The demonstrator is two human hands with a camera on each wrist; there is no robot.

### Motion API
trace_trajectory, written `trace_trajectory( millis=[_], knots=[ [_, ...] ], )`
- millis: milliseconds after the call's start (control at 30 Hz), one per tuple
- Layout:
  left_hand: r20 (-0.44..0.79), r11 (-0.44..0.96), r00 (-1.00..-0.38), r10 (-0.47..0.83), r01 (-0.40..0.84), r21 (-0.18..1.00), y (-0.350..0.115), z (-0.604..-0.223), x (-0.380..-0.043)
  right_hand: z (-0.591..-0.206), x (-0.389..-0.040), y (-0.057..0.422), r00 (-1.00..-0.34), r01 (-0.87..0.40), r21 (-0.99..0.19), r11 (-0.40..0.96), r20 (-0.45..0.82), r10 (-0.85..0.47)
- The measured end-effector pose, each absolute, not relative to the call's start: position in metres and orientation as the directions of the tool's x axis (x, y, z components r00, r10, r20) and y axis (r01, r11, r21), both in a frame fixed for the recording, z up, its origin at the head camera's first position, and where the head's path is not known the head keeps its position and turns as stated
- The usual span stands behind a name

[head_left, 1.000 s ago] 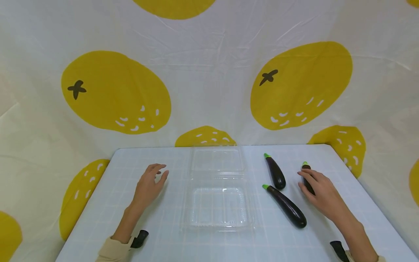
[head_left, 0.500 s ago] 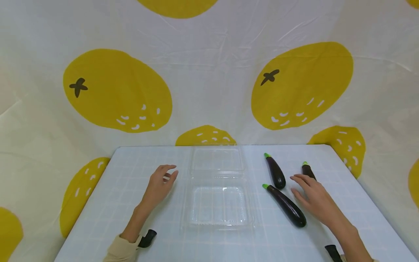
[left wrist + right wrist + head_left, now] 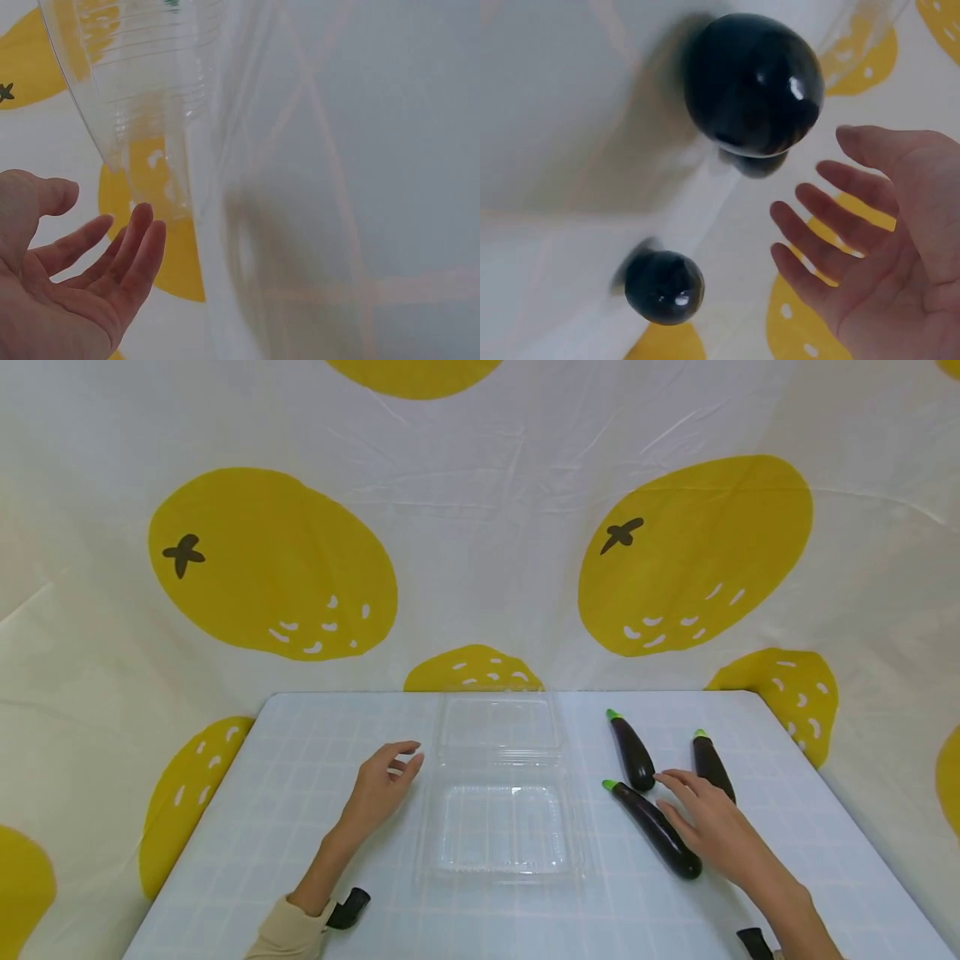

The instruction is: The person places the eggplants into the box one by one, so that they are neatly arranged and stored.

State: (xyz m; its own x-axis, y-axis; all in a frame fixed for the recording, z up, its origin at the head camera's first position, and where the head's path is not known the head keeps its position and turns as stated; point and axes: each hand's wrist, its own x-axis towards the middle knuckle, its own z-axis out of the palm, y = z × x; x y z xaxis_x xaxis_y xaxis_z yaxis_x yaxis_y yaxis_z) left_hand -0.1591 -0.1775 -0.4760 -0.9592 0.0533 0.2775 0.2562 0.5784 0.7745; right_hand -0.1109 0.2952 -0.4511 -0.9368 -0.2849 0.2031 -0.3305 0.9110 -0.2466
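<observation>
Three dark eggplants with bright green tips lie on the right half of the table. In the head view the nearest eggplant [image 3: 656, 831] slants toward me, a second eggplant [image 3: 632, 752] lies behind it, and a third eggplant [image 3: 712, 767] is farther right. My right hand [image 3: 708, 818] hovers between them, fingers loosely bent and holding nothing; the right wrist view shows the rounded end of an eggplant [image 3: 754, 82] near its thumb. My left hand [image 3: 382, 781], also holding nothing, is just left of the clear plastic clamshell container [image 3: 498, 877], whose lid [image 3: 498, 727] is folded back.
The white table [image 3: 315, 727] has a pale checked pattern. Behind it hangs a white cloth [image 3: 480, 527] printed with big yellow fruit. A black strap piece shows by each wrist, the left strap [image 3: 348, 908] below the sleeve [image 3: 291, 931].
My right hand has moved left off the far-right eggplant toward the nearest one, uncovering more of the far-right one. My left hand has moved right toward the container. The eggplants stay put.
</observation>
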Motion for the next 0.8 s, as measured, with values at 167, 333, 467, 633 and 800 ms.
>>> trace_trajectory(
  millis=[167, 333, 467, 633, 800],
  knots=[
    [0.250, 0.560, -0.967, 0.045, 0.232, 0.795, -0.170, -0.478, -0.158, -0.452, -0.107, 0.291, -0.945, -0.316, -0.250, 0.915, 0.166, -0.281],
    [0.195, 0.547, -0.980, 0.037, 0.183, 0.817, -0.164, -0.478, -0.157, -0.456, -0.105, 0.288, -0.947, -0.314, -0.241, 0.918, 0.145, -0.286],
    [0.154, 0.541, -0.987, 0.042, 0.152, 0.827, -0.161, -0.478, -0.155, -0.459, -0.103, 0.286, -0.949, -0.313, -0.245, 0.918, 0.128, -0.289],
    [0.145, 0.538, -0.988, 0.044, 0.146, 0.830, -0.160, -0.478, -0.153, -0.461, -0.101, 0.284, -0.954, -0.298, -0.255, 0.920, 0.091, -0.284],
    [0.102, 0.504, -0.994, 0.040, 0.108, 0.857, -0.161, -0.477, -0.153, -0.463, -0.100, 0.282, -0.964, -0.264, -0.256, 0.930, 0.034, -0.264]
  ],
)
